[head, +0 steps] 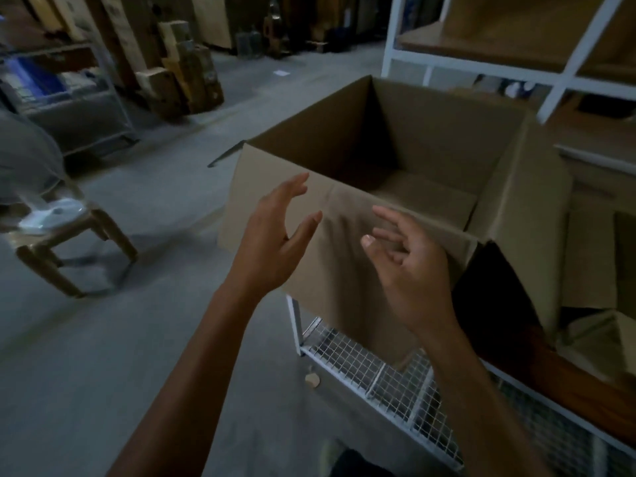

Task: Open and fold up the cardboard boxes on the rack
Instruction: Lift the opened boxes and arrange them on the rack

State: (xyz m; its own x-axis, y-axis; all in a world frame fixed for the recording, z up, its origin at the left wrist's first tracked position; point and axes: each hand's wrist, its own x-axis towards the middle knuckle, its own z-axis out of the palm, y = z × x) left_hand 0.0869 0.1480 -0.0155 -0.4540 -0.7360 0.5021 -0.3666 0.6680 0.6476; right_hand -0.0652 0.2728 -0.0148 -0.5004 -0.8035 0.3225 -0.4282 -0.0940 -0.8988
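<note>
Head view, looking down: a large brown cardboard box (423,156) stands open-topped on the low white wire-mesh rack (347,352), its inside empty and shadowed, its bottom flaps showing as a seam across the floor of the box. Its near top flap (275,187) hangs outward and down over the front wall, toward the person, and the right-hand flap (526,215) folds out and down over the right side. Both bare hands hover in front of that near flap, neither one touching the cardboard as far as can be seen. On the left, the left hand (272,242) is spread, fingers stretched apart and pointing up toward the flap, thumb well away from the rest. On the right, the right hand (409,259) is loosely spread too, palm turned leftward, fingers curled a little, holding nothing. Beside the box on the right lie more flattened or half-folded pieces of cardboard (592,256), resting against the rack. Behind the box rises a white shelving unit (564,63) with wooden boards. Off to the left a small wooden stool (69,242) stands on the grey concrete floor (144,339), with a pale, blurred object on its seat. Farther back, stacks of brown boxes (182,74) and a metal cart crowd the dim far end of the room.
</note>
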